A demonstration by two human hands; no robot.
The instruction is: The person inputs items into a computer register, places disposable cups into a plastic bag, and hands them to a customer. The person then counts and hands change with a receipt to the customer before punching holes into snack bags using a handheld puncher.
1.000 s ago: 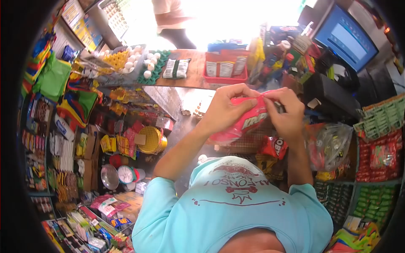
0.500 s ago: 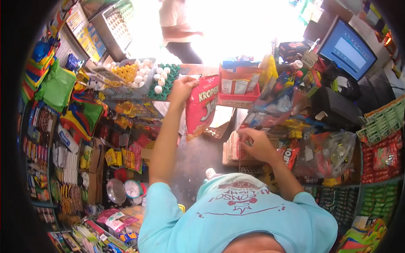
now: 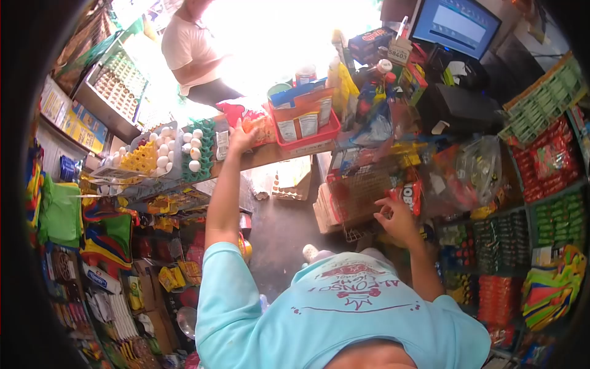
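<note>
A red bag of snack chips (image 3: pixel 232 109) lies on the counter (image 3: pixel 258 157) at the far side, its orange part toward the right. My left hand (image 3: pixel 242 139) reaches out to it, with the fingers and thumb on the bag's near edge. To the right, my right hand (image 3: pixel 398 220) hovers with loosely bent fingers apart and nothing in them. Nearest to it are a red packet (image 3: pixel 408 195) and a brown cardboard piece (image 3: pixel 359 195).
White eggs (image 3: pixel 165 150) in trays stand left of the bag. A red basket (image 3: pixel 335 128) with packets sits to its right. Farther right are a monitor (image 3: pixel 456 27) and a black machine (image 3: pixel 458 114). A person (image 3: pixel 192 52) stands beyond the counter. Shelves of goods line both sides.
My left hand has moved the snack bag forward, from hanging upright before the counter to lying on top. My right hand has shifted toward the red packet. The view has turned to the right.
</note>
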